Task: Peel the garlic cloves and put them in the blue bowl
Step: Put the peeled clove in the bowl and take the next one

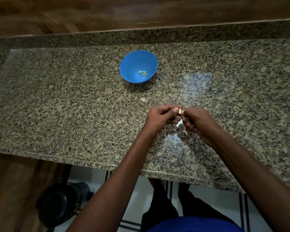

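A blue bowl [132, 64] stands on the granite counter [57, 97] with several peeled garlic cloves [142, 73] inside. A small clump of unpeeled garlic [143, 101] lies on the counter between the bowl and my hands. My left hand [159, 117] and my right hand [197, 122] meet above the counter, and both pinch one pale garlic clove [179, 111] between thumbs and fingertips. Loose papery skin [179, 123] hangs below the clove between my hands.
Bits of garlic skin [184, 132] lie on the counter under my hands. A wooden wall runs behind the counter. Below the counter's front edge a dark round object [60, 203] stands on the floor at the left, and my legs show at the bottom.
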Demonstrator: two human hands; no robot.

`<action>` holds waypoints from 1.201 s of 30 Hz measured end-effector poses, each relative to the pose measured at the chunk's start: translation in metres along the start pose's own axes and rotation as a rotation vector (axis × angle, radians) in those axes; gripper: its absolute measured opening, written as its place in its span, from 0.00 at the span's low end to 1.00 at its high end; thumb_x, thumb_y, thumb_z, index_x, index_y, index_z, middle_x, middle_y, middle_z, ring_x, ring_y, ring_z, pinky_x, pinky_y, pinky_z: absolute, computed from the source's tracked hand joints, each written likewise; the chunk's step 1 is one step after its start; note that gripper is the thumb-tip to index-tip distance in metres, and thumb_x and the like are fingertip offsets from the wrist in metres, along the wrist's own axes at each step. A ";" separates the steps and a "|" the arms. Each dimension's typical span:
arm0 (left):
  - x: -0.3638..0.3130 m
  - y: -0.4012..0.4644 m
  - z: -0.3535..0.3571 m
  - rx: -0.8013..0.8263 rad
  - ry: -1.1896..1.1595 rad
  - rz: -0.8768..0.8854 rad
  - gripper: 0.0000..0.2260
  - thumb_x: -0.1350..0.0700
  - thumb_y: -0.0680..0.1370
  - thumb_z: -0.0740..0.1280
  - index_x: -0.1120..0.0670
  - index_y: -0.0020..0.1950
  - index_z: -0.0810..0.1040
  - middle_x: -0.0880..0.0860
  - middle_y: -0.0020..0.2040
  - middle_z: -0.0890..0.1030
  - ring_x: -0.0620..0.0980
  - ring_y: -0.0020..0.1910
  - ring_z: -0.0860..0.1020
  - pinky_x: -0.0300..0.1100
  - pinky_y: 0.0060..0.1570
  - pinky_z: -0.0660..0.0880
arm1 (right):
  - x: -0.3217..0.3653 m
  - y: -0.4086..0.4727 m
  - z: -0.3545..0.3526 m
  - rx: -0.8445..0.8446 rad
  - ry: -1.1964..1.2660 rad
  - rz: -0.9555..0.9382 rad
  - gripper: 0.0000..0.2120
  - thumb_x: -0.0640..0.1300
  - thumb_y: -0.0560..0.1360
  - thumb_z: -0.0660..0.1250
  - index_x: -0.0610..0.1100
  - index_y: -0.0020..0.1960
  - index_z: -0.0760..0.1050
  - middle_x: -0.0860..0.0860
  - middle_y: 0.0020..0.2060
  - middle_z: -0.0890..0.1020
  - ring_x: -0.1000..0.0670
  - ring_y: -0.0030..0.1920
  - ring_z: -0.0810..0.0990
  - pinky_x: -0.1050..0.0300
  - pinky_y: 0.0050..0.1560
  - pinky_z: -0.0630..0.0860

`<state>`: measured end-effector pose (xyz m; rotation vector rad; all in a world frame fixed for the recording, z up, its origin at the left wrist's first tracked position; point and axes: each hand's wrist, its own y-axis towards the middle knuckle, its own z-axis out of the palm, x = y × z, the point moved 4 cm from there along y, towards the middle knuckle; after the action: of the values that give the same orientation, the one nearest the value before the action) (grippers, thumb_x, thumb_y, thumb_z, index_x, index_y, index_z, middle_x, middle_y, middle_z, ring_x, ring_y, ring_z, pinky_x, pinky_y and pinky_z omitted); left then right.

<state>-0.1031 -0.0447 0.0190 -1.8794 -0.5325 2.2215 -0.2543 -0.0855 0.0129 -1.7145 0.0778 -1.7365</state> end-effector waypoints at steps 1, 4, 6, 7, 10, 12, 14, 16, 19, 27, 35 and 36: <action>0.000 0.000 0.000 0.008 -0.003 -0.007 0.10 0.63 0.80 0.71 0.62 0.60 0.84 0.59 0.49 0.86 0.54 0.45 0.82 0.45 0.50 0.82 | 0.000 -0.001 0.001 -0.005 -0.012 -0.023 0.17 0.41 0.81 0.63 0.45 0.33 0.74 0.50 0.25 0.71 0.53 0.24 0.63 0.60 0.28 0.59; 0.000 -0.001 -0.002 0.025 -0.015 -0.023 0.10 0.64 0.77 0.74 0.61 0.58 0.84 0.61 0.51 0.86 0.55 0.48 0.83 0.49 0.54 0.82 | 0.001 -0.003 0.002 -0.007 -0.028 -0.024 0.18 0.42 0.81 0.63 0.45 0.33 0.74 0.50 0.26 0.72 0.53 0.24 0.63 0.61 0.27 0.60; 0.001 -0.003 -0.002 0.020 -0.033 -0.025 0.10 0.65 0.77 0.73 0.61 0.59 0.84 0.60 0.51 0.86 0.54 0.49 0.84 0.48 0.55 0.82 | 0.001 -0.003 0.003 -0.012 0.011 0.005 0.17 0.40 0.81 0.62 0.43 0.33 0.74 0.50 0.25 0.72 0.53 0.24 0.63 0.61 0.27 0.60; 0.002 -0.003 -0.002 0.014 -0.040 -0.026 0.11 0.66 0.77 0.73 0.61 0.59 0.84 0.59 0.50 0.86 0.53 0.49 0.84 0.48 0.55 0.82 | 0.001 -0.004 0.003 -0.022 0.032 0.020 0.17 0.40 0.80 0.61 0.43 0.33 0.73 0.50 0.25 0.71 0.53 0.23 0.63 0.61 0.27 0.59; 0.003 -0.004 -0.002 -0.025 -0.047 -0.022 0.11 0.66 0.76 0.74 0.63 0.58 0.84 0.59 0.51 0.86 0.51 0.48 0.85 0.43 0.51 0.82 | -0.001 -0.004 0.002 -0.066 0.066 0.056 0.17 0.40 0.80 0.61 0.43 0.32 0.73 0.49 0.24 0.70 0.53 0.23 0.62 0.60 0.28 0.59; 0.004 -0.003 -0.005 -0.041 -0.036 -0.017 0.10 0.66 0.76 0.74 0.62 0.58 0.84 0.57 0.53 0.86 0.49 0.48 0.84 0.41 0.50 0.81 | -0.004 -0.005 -0.002 -0.094 0.000 0.046 0.17 0.40 0.79 0.62 0.43 0.32 0.73 0.50 0.24 0.70 0.53 0.22 0.62 0.61 0.27 0.59; 0.005 -0.003 -0.007 -0.047 -0.029 -0.016 0.10 0.65 0.77 0.73 0.60 0.57 0.85 0.56 0.55 0.86 0.47 0.48 0.84 0.39 0.49 0.80 | -0.004 -0.006 -0.007 -0.116 -0.115 0.019 0.16 0.41 0.79 0.63 0.44 0.32 0.72 0.52 0.23 0.70 0.54 0.22 0.63 0.63 0.26 0.61; 0.005 -0.002 -0.010 -0.039 -0.042 -0.026 0.09 0.66 0.77 0.73 0.60 0.56 0.85 0.55 0.58 0.86 0.47 0.49 0.84 0.39 0.49 0.80 | -0.004 -0.007 -0.012 -0.156 -0.188 -0.004 0.17 0.41 0.80 0.63 0.44 0.32 0.71 0.52 0.24 0.70 0.54 0.23 0.63 0.64 0.25 0.62; 0.006 -0.001 -0.011 -0.009 -0.067 -0.043 0.10 0.68 0.77 0.72 0.63 0.58 0.84 0.55 0.60 0.85 0.50 0.49 0.84 0.40 0.50 0.81 | 0.001 -0.004 -0.016 -0.232 -0.411 -0.094 0.18 0.42 0.79 0.66 0.46 0.30 0.69 0.50 0.26 0.71 0.52 0.25 0.66 0.63 0.29 0.65; 0.014 0.002 -0.014 -0.015 -0.058 -0.071 0.13 0.68 0.78 0.71 0.62 0.62 0.82 0.61 0.54 0.86 0.53 0.49 0.85 0.42 0.51 0.83 | -0.009 0.012 -0.016 -0.233 -1.046 -0.019 0.10 0.45 0.76 0.72 0.47 0.37 0.75 0.51 0.32 0.80 0.51 0.30 0.75 0.61 0.33 0.66; 0.016 0.001 -0.011 -0.035 0.007 -0.073 0.10 0.67 0.75 0.75 0.59 0.56 0.84 0.54 0.52 0.87 0.47 0.51 0.85 0.41 0.54 0.81 | -0.005 0.006 -0.021 -0.276 -1.012 -0.085 0.19 0.51 0.78 0.72 0.46 0.32 0.75 0.52 0.24 0.75 0.53 0.24 0.69 0.64 0.30 0.62; 0.015 0.001 -0.011 -0.035 0.012 -0.072 0.10 0.66 0.75 0.75 0.59 0.55 0.84 0.53 0.52 0.87 0.46 0.51 0.85 0.40 0.53 0.81 | -0.005 0.005 -0.022 -0.298 -1.010 -0.083 0.20 0.51 0.78 0.73 0.46 0.31 0.73 0.52 0.24 0.73 0.53 0.24 0.68 0.63 0.30 0.61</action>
<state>-0.0953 -0.0384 0.0030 -1.8582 -0.6316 2.1682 -0.2722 -0.0962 0.0033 -2.6458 -0.1981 -0.7548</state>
